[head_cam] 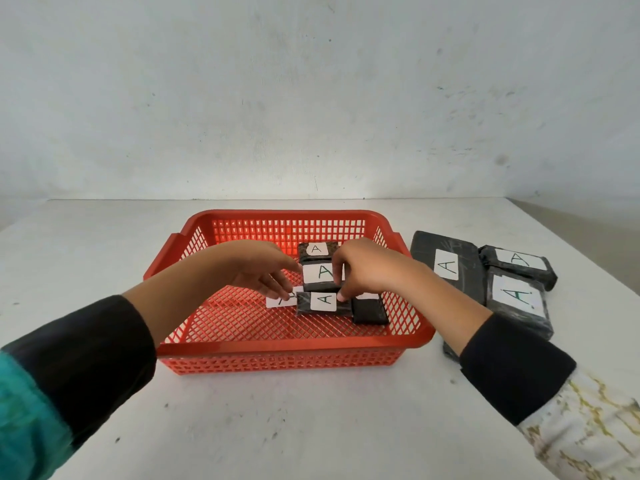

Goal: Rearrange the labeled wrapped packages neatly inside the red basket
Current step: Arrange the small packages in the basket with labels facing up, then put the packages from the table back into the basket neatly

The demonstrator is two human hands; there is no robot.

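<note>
Both hands in the red basket (pixel 291 348) w/ fingers pinching a small black A-labeled package (pixel 323 303): left hand (pixel 258 268) at its left end, right hand (pixel 363 268) at the right. 3 more packages (pixel 485 282) on the worktop (pixel 311 427) beside the basket.

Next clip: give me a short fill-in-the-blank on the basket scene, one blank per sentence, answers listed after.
1. Both hands reach into the ____ basket.
2. Every readable white label shows the letter ____.
3. The left hand and right hand meet at a small package whose wrapping is ____.
4. The three packages outside lie on the basket's ____ side.

Answers: red; A; black; right
</note>
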